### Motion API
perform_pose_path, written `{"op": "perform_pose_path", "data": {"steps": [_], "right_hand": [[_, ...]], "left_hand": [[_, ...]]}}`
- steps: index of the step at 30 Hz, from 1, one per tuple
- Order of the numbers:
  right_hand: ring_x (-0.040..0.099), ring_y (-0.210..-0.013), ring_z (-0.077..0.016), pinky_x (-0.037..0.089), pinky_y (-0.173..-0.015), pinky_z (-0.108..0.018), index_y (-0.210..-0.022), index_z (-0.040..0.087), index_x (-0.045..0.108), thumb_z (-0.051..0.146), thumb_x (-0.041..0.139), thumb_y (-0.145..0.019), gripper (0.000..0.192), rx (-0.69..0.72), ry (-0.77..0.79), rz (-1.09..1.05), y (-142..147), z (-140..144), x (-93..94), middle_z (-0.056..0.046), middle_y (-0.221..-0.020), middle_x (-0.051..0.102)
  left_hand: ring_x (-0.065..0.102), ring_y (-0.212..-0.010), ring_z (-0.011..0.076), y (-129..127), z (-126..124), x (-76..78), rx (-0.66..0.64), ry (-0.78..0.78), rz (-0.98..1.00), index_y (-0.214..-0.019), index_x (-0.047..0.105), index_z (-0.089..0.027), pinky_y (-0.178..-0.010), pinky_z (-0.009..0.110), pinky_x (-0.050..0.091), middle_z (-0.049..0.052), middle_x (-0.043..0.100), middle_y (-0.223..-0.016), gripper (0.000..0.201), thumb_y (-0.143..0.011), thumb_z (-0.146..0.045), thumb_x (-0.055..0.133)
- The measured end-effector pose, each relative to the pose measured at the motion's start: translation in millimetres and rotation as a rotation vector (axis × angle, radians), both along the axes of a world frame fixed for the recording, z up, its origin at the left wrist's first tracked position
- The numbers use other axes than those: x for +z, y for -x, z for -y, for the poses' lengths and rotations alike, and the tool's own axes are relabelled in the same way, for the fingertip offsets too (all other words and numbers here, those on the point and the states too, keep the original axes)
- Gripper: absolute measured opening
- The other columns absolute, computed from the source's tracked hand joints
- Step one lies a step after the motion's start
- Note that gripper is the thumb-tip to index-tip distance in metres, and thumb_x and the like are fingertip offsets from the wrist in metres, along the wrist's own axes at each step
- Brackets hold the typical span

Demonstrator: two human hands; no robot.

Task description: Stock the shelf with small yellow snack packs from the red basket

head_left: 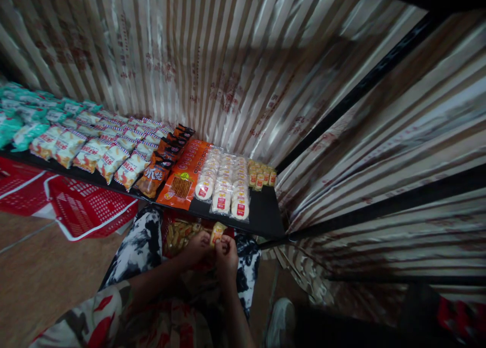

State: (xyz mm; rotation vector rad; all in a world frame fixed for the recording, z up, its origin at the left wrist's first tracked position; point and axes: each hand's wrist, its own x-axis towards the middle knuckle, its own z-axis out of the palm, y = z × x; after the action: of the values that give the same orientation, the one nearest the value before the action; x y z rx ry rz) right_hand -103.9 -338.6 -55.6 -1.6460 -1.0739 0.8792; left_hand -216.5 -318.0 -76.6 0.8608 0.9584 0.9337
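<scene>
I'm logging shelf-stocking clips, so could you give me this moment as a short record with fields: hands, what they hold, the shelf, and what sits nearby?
left hand: left hand, fingers on the small yellow packet
right hand: right hand, pinching the same packet
below hands: open red bag of similar packets between the knees
shelf: black shelf with rows of snack packs
shelf front: round white cakes, orange flat pack, small yellow packets at the back
floor left: red baskets
backdrop: striped curtain

Small yellow snack packet (217, 232), upright, just below the shelf edge
</scene>
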Motion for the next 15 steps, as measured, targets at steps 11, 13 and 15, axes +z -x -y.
{"op": "perform_pose_path", "data": {"steps": [11, 13, 15], "right_hand": [[0.061, -0.081, -0.0191, 0.050, -0.073, -0.029, -0.098, 0.018, 0.055, 0.043, 0.059, -0.074, 0.034, -0.110, -0.137, 0.262, -22.0, -7.8, 27.6, -0.008, -0.094, 0.061], [0.060, -0.081, -0.0190, 0.050, -0.073, -0.029, -0.098, 0.018, 0.055, 0.044, 0.060, -0.074, 0.036, -0.133, -0.151, 0.262, -29.0, -11.0, 30.5, -0.008, -0.093, 0.061], [0.060, -0.080, -0.0187, 0.049, -0.073, -0.029, -0.099, 0.018, 0.055, 0.045, 0.059, -0.074, 0.037, -0.151, -0.162, 0.245, -36.9, -14.2, 33.0, -0.008, -0.092, 0.061]], "left_hand": [[0.057, -0.070, 0.0139, -32.0, -17.2, 32.9, -0.015, -0.192, -0.082, -0.079, 0.051, -0.018, -0.067, 0.026, 0.044, 0.003, 0.060, -0.077, 0.026, -0.065, -0.030, 0.070], [0.057, -0.070, 0.0135, -39.9, -21.5, 38.1, -0.034, -0.205, -0.078, -0.079, 0.050, -0.017, -0.066, 0.026, 0.044, 0.002, 0.059, -0.077, 0.023, -0.067, -0.027, 0.067], [0.057, -0.069, 0.0123, -48.4, -25.5, 43.9, -0.053, -0.225, -0.092, -0.078, 0.049, -0.017, -0.066, 0.024, 0.044, 0.001, 0.059, -0.076, 0.018, -0.068, -0.022, 0.063]]}}
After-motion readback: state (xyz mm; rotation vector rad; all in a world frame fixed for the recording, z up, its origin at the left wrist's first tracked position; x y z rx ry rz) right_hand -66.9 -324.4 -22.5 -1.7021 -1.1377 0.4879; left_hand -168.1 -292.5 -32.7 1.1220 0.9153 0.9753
